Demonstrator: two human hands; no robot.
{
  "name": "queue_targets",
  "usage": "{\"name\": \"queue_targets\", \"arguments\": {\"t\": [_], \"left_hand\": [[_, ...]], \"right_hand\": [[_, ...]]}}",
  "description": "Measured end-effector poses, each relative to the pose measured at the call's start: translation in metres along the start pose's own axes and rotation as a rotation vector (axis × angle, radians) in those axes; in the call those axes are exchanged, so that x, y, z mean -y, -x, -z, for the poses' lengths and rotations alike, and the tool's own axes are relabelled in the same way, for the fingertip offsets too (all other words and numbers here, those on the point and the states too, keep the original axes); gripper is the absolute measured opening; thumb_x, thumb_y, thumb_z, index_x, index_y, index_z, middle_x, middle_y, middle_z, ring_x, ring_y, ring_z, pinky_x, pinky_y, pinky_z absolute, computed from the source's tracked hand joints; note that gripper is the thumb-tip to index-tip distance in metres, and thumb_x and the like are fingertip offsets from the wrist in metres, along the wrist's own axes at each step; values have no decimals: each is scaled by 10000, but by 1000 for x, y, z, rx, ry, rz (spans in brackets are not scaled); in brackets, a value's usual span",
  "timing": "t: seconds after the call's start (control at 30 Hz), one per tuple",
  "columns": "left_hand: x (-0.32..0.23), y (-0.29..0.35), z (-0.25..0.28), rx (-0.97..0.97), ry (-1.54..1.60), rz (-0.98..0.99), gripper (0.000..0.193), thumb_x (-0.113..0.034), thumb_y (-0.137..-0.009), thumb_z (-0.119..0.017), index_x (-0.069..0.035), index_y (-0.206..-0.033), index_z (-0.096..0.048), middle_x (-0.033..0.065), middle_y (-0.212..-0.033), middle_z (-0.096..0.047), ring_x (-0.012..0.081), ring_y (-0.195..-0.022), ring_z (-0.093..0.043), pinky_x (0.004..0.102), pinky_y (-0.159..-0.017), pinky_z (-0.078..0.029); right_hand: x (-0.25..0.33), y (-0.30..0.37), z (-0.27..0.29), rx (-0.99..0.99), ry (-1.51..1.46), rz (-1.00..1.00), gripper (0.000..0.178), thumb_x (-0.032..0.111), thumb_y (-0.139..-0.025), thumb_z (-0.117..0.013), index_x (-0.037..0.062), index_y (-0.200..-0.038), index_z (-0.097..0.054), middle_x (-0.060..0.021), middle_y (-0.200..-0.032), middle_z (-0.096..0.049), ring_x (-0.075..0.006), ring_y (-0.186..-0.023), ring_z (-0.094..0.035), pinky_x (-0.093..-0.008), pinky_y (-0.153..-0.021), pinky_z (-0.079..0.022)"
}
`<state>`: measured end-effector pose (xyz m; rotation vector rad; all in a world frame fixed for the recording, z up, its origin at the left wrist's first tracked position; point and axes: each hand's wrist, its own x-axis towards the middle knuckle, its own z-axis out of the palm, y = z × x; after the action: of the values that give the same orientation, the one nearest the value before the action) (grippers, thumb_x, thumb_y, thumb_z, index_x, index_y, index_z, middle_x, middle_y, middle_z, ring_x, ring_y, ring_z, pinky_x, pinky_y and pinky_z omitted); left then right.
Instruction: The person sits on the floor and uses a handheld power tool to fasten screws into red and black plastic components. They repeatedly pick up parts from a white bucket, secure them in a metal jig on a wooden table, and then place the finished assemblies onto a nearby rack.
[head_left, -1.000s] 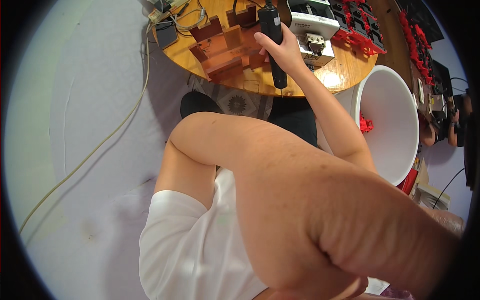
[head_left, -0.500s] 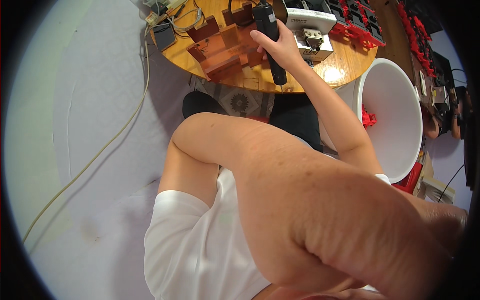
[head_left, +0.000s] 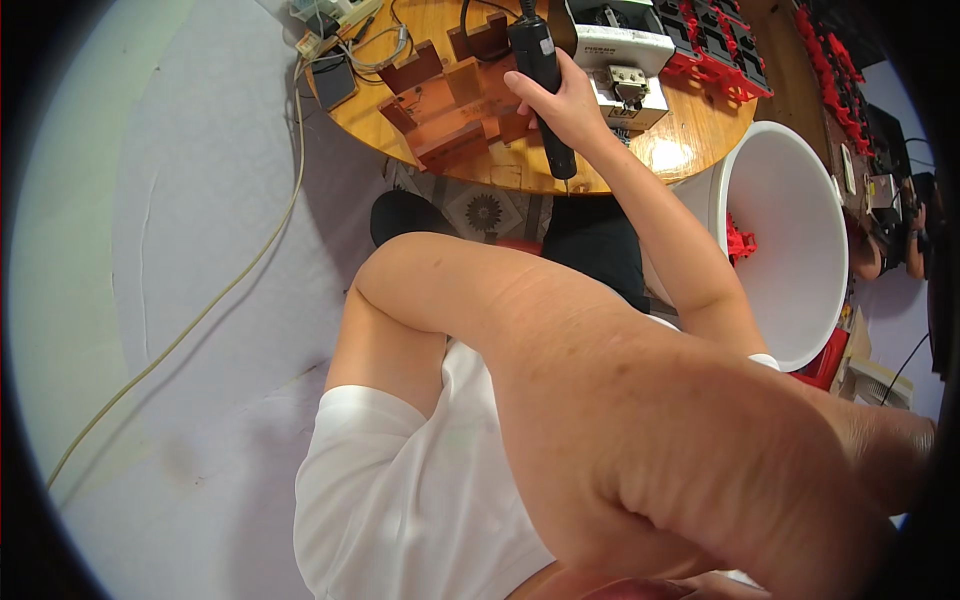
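My right hand (head_left: 572,102) reaches across the round table's near side, its fingers closed round a black electric screwdriver (head_left: 560,160). The screwdriver hangs bit-down over the table edge, and its bit touches no part that I can see. Just left of it lies an orange-brown jig with upright walls (head_left: 480,100). On its other side stands a white box-shaped device with a metal piece on its front (head_left: 628,85). My left arm is bent up close before the camera; the left hand (head_left: 790,480) shows large at the lower right, its fingers mostly out of sight.
Red and black moulded parts (head_left: 715,45) fill the table's far right. A white bucket (head_left: 790,300) holds red pieces (head_left: 740,240). Cables (head_left: 390,45) and a dark flat box (head_left: 332,80) lie on the round wooden table (head_left: 690,140). Another person's arm (head_left: 868,258) shows at the right.
The whole view has shifted slightly, so the table sits a little lower. My right hand keeps its hold on the electric screwdriver; the left arm stays raised.
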<state>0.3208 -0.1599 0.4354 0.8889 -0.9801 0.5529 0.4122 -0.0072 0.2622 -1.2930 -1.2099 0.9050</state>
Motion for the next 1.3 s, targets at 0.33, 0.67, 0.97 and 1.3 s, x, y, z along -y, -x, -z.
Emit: {"name": "queue_targets", "arguments": {"t": [0.33,0.67,0.97,1.3], "left_hand": [[-4,-10,19,130,-63,92,399,73,-860,-482,1,-1239,-583,180,-1257,-585,325,-1234,-501,420,-1020,-406],[-93,-38,153,114,-928,1246,245,-79,-907,-618,6,-1136,-637,103,-1053,-683,200,-982,-653,326,-869,-496],[-72,-13,434,167,-2170,760,359,-220,-838,-712,-8,-1103,-596,152,-1079,-603,293,-1013,-592,376,-863,-473],[-33,-3,500,401,-2352,671,570,-396,-830,-706,-74,-1273,-547,141,-1205,-560,331,-1103,-534,438,-875,-448]], "right_hand": [[0,2,2,0,-71,-34,404,330,-841,-750,19,-1005,-550,-42,-788,-641,-97,-640,-623,-244,-513,-508],[-6,4,13,-145,-65,134,443,316,-816,-771,11,-1059,-560,-84,-817,-642,-160,-682,-629,-299,-631,-498],[0,6,7,17,-84,82,565,364,-779,-776,-42,-1084,-530,-232,-816,-634,-345,-761,-645,-406,-706,-508],[-7,-2,16,-32,-129,133,527,382,-765,-776,-25,-956,-500,-242,-828,-622,-408,-783,-635,-442,-702,-501]]}}
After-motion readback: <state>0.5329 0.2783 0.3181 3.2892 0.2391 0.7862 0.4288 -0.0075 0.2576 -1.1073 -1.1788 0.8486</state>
